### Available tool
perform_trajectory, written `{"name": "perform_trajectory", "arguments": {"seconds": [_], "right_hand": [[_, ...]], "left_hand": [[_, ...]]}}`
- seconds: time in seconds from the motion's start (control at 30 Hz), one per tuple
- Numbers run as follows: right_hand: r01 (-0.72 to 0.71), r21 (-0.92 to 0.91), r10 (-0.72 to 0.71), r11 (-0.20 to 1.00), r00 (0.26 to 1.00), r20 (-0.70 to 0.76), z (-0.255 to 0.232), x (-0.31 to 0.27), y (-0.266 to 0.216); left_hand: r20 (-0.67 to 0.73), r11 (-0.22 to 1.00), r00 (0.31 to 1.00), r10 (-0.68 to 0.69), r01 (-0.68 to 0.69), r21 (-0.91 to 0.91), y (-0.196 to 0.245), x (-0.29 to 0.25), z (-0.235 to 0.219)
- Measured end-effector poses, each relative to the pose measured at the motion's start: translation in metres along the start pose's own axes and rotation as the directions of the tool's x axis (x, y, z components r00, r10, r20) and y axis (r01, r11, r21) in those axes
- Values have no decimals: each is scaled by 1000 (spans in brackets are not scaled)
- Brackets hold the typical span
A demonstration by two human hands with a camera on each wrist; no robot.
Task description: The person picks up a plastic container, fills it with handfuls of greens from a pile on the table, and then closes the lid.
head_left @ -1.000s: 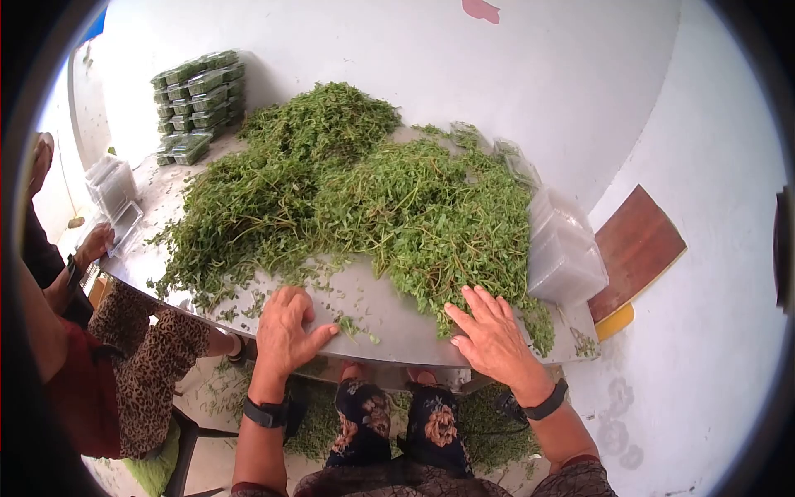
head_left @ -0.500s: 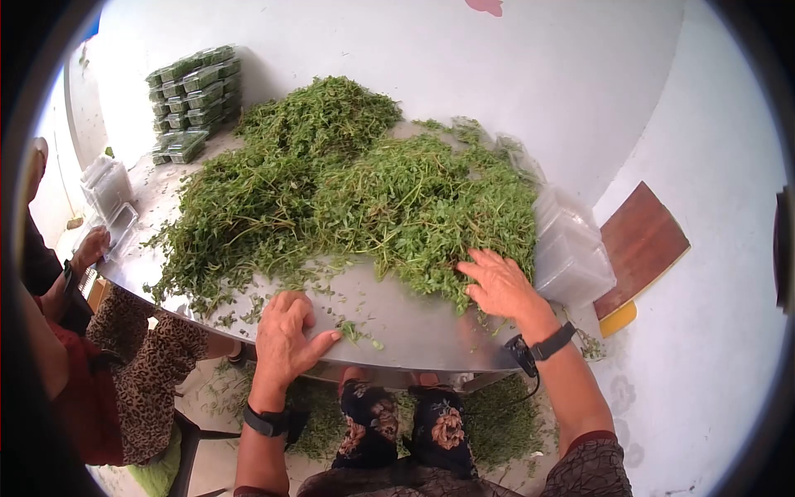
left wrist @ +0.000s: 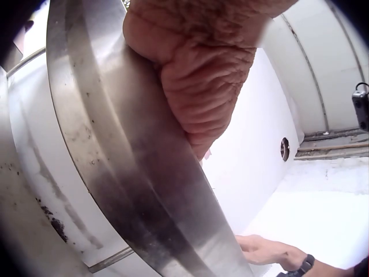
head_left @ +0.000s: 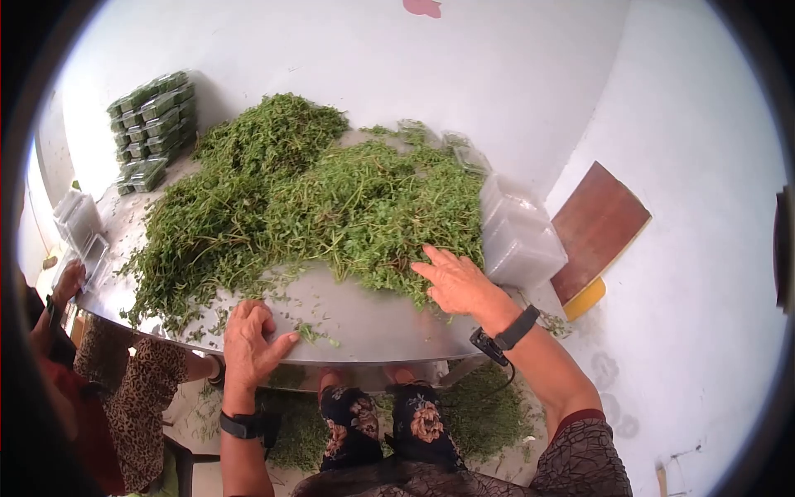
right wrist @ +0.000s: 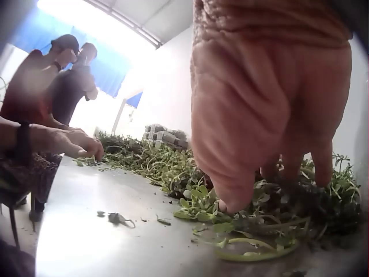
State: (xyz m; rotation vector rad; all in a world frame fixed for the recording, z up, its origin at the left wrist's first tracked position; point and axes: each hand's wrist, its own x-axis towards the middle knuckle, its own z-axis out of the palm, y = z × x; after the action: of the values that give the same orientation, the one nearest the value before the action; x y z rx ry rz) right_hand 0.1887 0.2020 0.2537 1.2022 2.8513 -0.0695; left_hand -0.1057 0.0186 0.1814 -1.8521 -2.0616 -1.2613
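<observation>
A broad heap of leafy green sprigs point(head_left: 373, 207), with small rounded leaves and thin stems, covers much of the metal table point(head_left: 385, 319). My right hand point(head_left: 454, 283) lies at the heap's front right, fingers spread and fingertips in among the leaves. In the right wrist view that hand point(right wrist: 259, 115) reaches down into the greens point(right wrist: 202, 205), which hide some fingertips. My left hand point(head_left: 248, 338) rests at the table's front edge with loosely bent fingers and holds nothing. Beside its thumb lies a small loose sprig point(head_left: 310, 333).
Clear plastic boxes point(head_left: 522, 240) are stacked at the table's right end. Filled boxes point(head_left: 153, 124) stand piled at the back left, near more clear boxes point(head_left: 76, 219). Another person's hand point(head_left: 69, 280) is at the left edge. A brown board point(head_left: 600, 228) leans by the wall.
My right hand has moved from the front edge into the heap, and the sprigs at the front right corner have been drawn inward. The left hand stays at the edge. The head view has shifted.
</observation>
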Motion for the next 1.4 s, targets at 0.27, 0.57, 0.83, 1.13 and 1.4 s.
{"name": "perform_trajectory", "arguments": {"seconds": [0.27,0.57,0.83,1.13,1.4], "right_hand": [[180,46,-170,983,971,-169,4,-45,1],[375,187,-370,908,927,-63,-10,-20,-30],[305,102,-314,947,946,81,-1,51,-29],[74,-18,-72,997,991,113,-25,117,-18],[379,-58,-365,924,916,164,-38,88,-79]], "left_hand": [[-10,999,999,41,-40,34,0,0,-1],[6,999,1000,-3,3,34,-1,-2,0],[15,1000,1000,2,-2,-10,0,-6,-2],[20,1000,1000,-9,9,-3,-6,-2,-3],[5,1000,1000,18,-18,-5,-4,-2,-2]]}}
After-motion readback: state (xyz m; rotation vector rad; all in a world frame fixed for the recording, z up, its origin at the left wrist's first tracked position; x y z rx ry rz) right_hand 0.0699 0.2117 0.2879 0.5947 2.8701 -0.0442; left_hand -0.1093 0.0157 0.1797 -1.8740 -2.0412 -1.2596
